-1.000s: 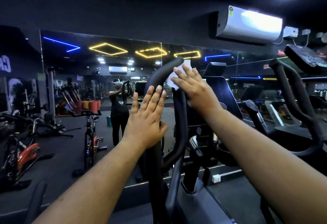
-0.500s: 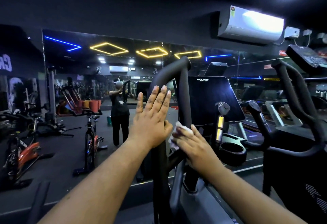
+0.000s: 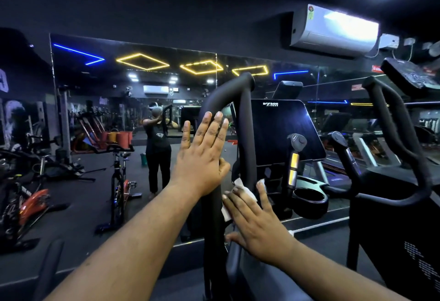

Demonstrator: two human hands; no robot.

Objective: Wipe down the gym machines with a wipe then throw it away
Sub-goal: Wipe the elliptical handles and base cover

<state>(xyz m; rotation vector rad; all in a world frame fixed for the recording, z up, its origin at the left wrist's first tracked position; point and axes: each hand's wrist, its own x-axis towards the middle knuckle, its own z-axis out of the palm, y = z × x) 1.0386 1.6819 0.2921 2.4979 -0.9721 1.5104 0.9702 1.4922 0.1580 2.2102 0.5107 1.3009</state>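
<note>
Head view: the wipe [image 3: 238, 187] is low on the elliptical handle [image 3: 246, 134], white edges poking out round the right hand's fingers.
Right hand [image 3: 256, 221]: fingers spread and fairly straight, pressing the wipe flat against the handle's lower bar, not pinching it.
Left hand [image 3: 202, 155]: flat, fingers straight and together, bracing the handle's outer bar just beside the right.
Doing it well: I'd keep that brace firm so the arm can't swing, wrap the wipe round the bar and cover its far side too.
Change: a second ago the wipe was up by the handle's top bend; it has now run right down the bar, with the left hand staying put.
Beyond: console screen [image 3: 283, 131] dark, mirror [image 3: 133, 81] behind.
</note>
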